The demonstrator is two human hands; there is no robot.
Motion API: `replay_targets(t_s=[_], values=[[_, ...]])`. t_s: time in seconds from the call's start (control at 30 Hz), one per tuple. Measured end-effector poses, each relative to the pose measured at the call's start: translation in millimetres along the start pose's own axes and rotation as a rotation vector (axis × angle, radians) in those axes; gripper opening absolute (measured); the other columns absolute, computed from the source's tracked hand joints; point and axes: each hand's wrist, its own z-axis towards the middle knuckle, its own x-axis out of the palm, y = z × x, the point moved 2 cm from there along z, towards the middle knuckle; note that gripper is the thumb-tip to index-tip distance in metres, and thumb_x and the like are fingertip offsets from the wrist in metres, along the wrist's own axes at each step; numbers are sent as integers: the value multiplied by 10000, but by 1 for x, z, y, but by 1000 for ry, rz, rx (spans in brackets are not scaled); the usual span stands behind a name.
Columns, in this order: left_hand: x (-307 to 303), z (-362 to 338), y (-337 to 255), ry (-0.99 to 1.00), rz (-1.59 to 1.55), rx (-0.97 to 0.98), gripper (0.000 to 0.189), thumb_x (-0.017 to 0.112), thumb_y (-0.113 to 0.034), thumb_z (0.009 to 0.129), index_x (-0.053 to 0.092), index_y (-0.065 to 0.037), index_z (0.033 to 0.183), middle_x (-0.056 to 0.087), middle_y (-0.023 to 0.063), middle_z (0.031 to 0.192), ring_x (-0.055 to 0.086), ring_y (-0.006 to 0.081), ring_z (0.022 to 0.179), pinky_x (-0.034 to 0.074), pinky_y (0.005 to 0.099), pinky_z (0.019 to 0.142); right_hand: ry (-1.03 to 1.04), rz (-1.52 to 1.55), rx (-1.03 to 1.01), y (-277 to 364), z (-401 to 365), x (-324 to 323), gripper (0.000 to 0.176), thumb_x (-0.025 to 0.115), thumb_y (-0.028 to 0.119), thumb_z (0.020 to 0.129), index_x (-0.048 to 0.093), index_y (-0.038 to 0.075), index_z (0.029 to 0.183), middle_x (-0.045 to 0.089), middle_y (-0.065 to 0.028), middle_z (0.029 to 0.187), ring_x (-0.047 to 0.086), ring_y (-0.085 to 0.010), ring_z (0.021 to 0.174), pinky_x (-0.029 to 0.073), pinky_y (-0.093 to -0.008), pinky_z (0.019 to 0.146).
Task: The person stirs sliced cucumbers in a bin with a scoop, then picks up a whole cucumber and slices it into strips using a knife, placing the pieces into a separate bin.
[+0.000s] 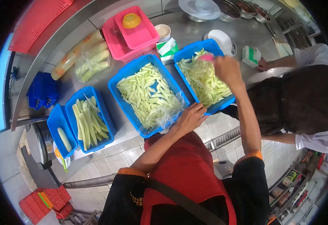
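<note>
R hand's (227, 71) fingers pinched pink item (207, 57) over cut veg (199, 77) in blue tub (176, 66), prob. mid-stir; L hand (191, 118) by rim, grip unclear, tub needed steadying

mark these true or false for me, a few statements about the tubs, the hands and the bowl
1. The right hand is over the rightmost blue tub. True.
2. The yellow bowl sits in a blue tub. False: the yellow bowl sits in a pink tray.
3. Clear plastic lies in the middle blue tub. True.
4. The co-worker's hand is among the cut strips. False: it is by a green-and-white box.
</note>
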Motion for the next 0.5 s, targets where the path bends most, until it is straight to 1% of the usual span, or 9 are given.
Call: replay_targets(t_s=[0.07, 0.1, 0.2, 0.27, 0.3, 0.37, 0.4, 0.47, 0.5], values=[[6, 5, -2, 54, 19, 9, 188, 735, -138, 821, 616, -11, 893, 573, 114, 903, 615, 308, 884, 518, 409, 772, -156, 57, 171, -27, 28, 10, 180, 653, 145, 818, 699, 21, 940, 667, -234, 764, 683, -390, 827, 547, -504, 732], [7, 8, -5, 55, 27, 13, 186, 729, -148, 827, 605, -20, 879, 569, 112, 872, 624, 306, 855, 519, 411, 743, -133, 24, 225, -38, 34, 37, 180, 649, 143, 824, 696, 12, 937, 658, -246, 760, 678, -406, 802, 547, -501, 710], [32, 8, 6, 36, 28, 50, 193, 736, -165, 822, 617, -27, 886, 572, 115, 860, 626, 307, 850, 522, 412, 728, -274, 54, 132, -27, -1, 75, 121, 602, 100, 810, 700, 34, 837, 667, -233, 776, 677, -420, 738, 554, -496, 658], [48, 14, 12, 32, -4, 95, 207, 736, -185, 824, 616, -26, 882, 575, 120, 854, 633, 314, 818, 526, 415, 721, -51, 192, 200, -17, -28, 33, 106, 607, 99, 799, 682, 31, 831, 665, -230, 786, 670, -420, 753, 546, -512, 663], [61, 14, 12, 29, -1, 118, 211, 734, -187, 827, 622, -23, 901, 580, 123, 864, 636, 320, 799, 531, 417, 711, -38, 194, 205, -16, -37, 14, 106, 607, 99, 799, 682, 31, 831, 665, -230, 786, 670, -420, 753, 546, -512, 663], [78, 20, 8, 106, 7, 70, 236, 725, -173, 836, 636, -12, 984, 595, 138, 851, 645, 333, 768, 545, 426, 677, -89, 119, 507, -24, -52, -11, 111, 618, 102, 791, 668, 29, 858, 664, -234, 794, 668, -418, 752, 538, -531, 682], [85, 24, 4, 122, -1, 71, 236, 725, -173, 836, 636, -12, 984, 595, 138, 851, 645, 333, 768, 545, 426, 677, -81, 121, 523, -31, -54, 18, 111, 618, 102, 791, 668, 29, 858, 664, -234, 794, 668, -418, 752, 538, -531, 682], [95, 36, -2, 34, 10, 139, 238, 703, -140, 850, 637, -3, 1032, 604, 148, 870, 652, 338, 786, 550, 431, 669, -247, 152, 476, -53, -51, 89, 126, 629, 110, 786, 669, 18, 861, 661, -267, 799, 673, -421, 804, 528, -547, 703], [106, 38, 3, 122, 68, 159, 231, 684, -124, 853, 627, 0, 1039, 607, 157, 922, 651, 355, 810, 546, 454, 677, -261, 314, 590, -28, -47, 80, 114, 627, 108, 786, 664, 26, 857, 647, -284, 775, 665, -432, 816, 523, -540, 711]])
